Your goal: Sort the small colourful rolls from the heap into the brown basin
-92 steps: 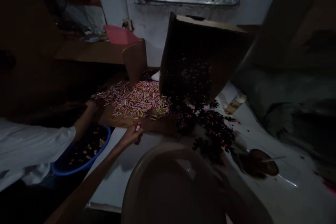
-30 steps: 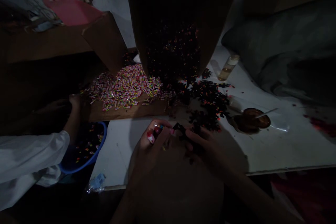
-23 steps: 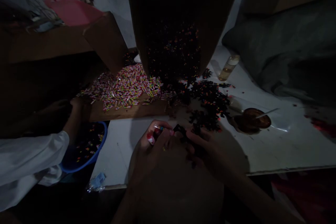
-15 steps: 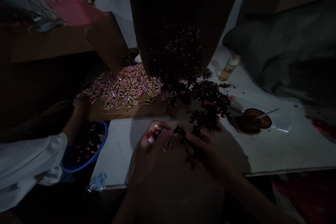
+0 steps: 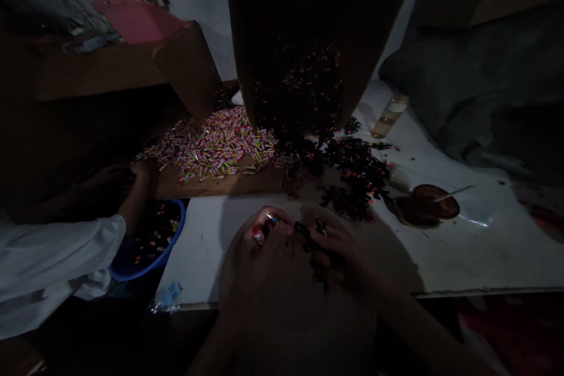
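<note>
In dim light my left hand (image 5: 268, 241) is closed around a few small pink-and-white wrapped pieces (image 5: 258, 234), one with a clear and blue end. My right hand (image 5: 341, 249) is closed on several small black plastic pieces (image 5: 304, 232); their exact kind is too dark to tell. The tip of one black piece is close to the fingertips of my left hand; whether they touch I cannot tell. Beyond my hands lie a heap of pink-and-yellow wrapped pieces (image 5: 220, 144) and a pile of black pieces with orange bits (image 5: 356, 170).
A cardboard box (image 5: 240, 59) tips more black pieces onto the white table (image 5: 476, 258). To the right are a bottle of yellowish liquid (image 5: 390, 116) and a brown-stained bowl (image 5: 434, 202) with a stick. At left, another person's arm (image 5: 138, 194) reaches beside a blue basin (image 5: 178, 235).
The view has shifted slightly, so the scene sits a little further right. My hands stay close together with the same pieces in them.
</note>
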Available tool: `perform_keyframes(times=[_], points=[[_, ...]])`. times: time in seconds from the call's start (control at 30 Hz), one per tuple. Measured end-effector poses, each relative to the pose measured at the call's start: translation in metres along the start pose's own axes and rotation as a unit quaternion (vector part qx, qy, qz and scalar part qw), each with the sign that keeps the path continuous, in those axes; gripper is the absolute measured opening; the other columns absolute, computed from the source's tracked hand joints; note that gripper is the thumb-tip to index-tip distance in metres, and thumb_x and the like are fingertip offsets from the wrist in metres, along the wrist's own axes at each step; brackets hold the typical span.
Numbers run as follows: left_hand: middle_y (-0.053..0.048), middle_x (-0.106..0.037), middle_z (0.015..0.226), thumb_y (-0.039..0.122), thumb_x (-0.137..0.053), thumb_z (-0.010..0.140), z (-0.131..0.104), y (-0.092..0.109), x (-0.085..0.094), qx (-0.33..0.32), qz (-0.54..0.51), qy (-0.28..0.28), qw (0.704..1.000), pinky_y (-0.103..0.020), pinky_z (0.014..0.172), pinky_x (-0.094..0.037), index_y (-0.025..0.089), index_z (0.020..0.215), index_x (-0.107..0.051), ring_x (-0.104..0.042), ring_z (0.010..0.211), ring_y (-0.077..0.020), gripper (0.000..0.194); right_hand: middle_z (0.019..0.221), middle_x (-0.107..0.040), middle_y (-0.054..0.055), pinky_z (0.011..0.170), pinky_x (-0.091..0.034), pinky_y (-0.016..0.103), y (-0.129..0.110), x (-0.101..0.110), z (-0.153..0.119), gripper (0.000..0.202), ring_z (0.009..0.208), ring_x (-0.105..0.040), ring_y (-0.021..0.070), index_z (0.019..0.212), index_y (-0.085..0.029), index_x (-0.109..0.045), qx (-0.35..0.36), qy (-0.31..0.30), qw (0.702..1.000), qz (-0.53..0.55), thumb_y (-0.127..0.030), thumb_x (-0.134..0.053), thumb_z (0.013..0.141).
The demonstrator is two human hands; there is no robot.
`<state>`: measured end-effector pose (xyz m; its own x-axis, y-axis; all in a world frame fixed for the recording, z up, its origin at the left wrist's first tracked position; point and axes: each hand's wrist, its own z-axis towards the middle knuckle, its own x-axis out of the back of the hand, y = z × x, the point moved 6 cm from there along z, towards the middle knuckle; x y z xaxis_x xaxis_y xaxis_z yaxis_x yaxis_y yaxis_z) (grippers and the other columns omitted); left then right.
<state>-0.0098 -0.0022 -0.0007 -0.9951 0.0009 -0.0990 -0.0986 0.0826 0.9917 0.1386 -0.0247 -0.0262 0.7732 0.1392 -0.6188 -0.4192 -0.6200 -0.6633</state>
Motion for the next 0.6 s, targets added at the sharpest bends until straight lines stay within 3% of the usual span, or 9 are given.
perform_keyframes(times=[0.27,0.43,0.5,0.6], points=[[0.002,-0.059,0.064,0.045,-0.074,0.083,-0.003,-0.001,0.003,-0.020,0.006,0.031,0.999,-0.023,0.055,-0.046,0.023,0.080,-0.065,-0.053,0.058,-0.0142,0.025,0.053,-0.049,-0.009,0.036,-0.032,0.014,0.005,-0.005,-0.001,0.039,0.039,-0.038,0.0044,0.085,-0.021,-0.058,-0.016,-0.014,1.000,0.007,-0.047,-0.084,0.076],[0.002,-0.059,0.067,0.047,-0.073,0.084,-0.001,-0.003,-0.001,-0.013,0.002,0.008,1.000,-0.022,0.056,-0.046,0.021,0.082,-0.066,-0.053,0.059,-0.0127,0.027,0.053,-0.048,-0.011,0.039,-0.040,0.017,0.015,-0.004,0.001,0.041,0.036,-0.029,0.0027,0.082,-0.021,-0.055,-0.034,-0.026,0.999,0.025,-0.052,-0.083,0.076],[0.002,-0.063,0.071,0.044,-0.075,0.082,0.000,-0.006,0.000,0.011,-0.011,0.016,1.000,-0.021,0.058,-0.047,0.021,0.089,-0.069,-0.056,0.062,-0.0124,0.025,0.053,-0.048,-0.010,0.041,-0.042,0.018,0.012,0.005,0.003,0.042,0.037,-0.032,0.0038,0.084,-0.022,-0.058,-0.007,0.007,1.000,0.008,-0.053,-0.084,0.074],[0.004,-0.058,0.066,0.045,-0.071,0.084,0.004,-0.017,0.008,0.055,-0.072,0.049,0.995,-0.021,0.054,-0.045,0.021,0.100,-0.070,-0.056,0.056,-0.0113,0.029,0.062,-0.059,-0.004,0.045,-0.047,0.021,-0.002,0.030,0.001,0.042,0.049,-0.051,0.0104,0.089,-0.023,-0.066,0.075,0.102,0.989,-0.071,-0.058,-0.082,0.072]])
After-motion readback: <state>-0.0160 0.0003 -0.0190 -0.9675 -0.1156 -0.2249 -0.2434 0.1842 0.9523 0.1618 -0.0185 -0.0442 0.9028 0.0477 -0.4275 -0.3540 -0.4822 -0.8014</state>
